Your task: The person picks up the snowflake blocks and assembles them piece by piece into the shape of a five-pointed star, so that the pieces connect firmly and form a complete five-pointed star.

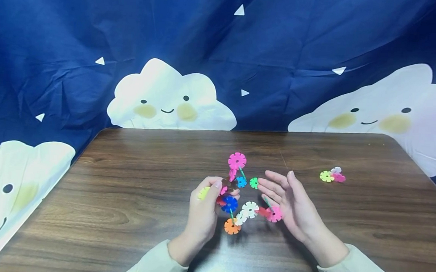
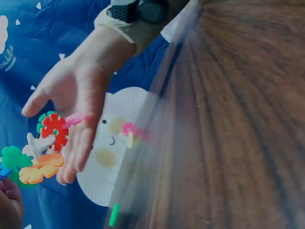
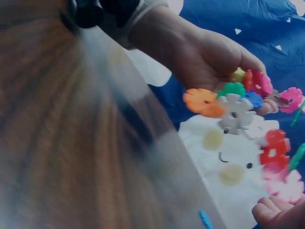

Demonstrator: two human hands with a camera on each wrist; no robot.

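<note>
A chain of interlocking plastic flower discs, many-coloured and notched, hangs in a curve above the table. My left hand [image 1: 205, 209] pinches it between thumb and fingers, near a dark blue disc [image 1: 230, 204] and a yellow one [image 1: 203, 193]. White discs [image 1: 250, 209] and an orange disc [image 1: 232, 226] sit along the lower part, and a large pink disc [image 1: 237, 161] tops the upper end. At the chain's right end, a pink disc [image 1: 274, 214] is beside the palm of my right hand [image 1: 293, 204], whose fingers are extended. Whether palm and disc touch, I cannot tell.
A small cluster of yellow, white and pink discs [image 1: 327, 176] lies on the right side of the wooden table [image 1: 144, 160]. Behind the hands are a green disc [image 1: 254, 182] and a light blue disc [image 1: 241, 182]. Dark blue cloth [image 1: 270, 38] with clouds hangs behind the table.
</note>
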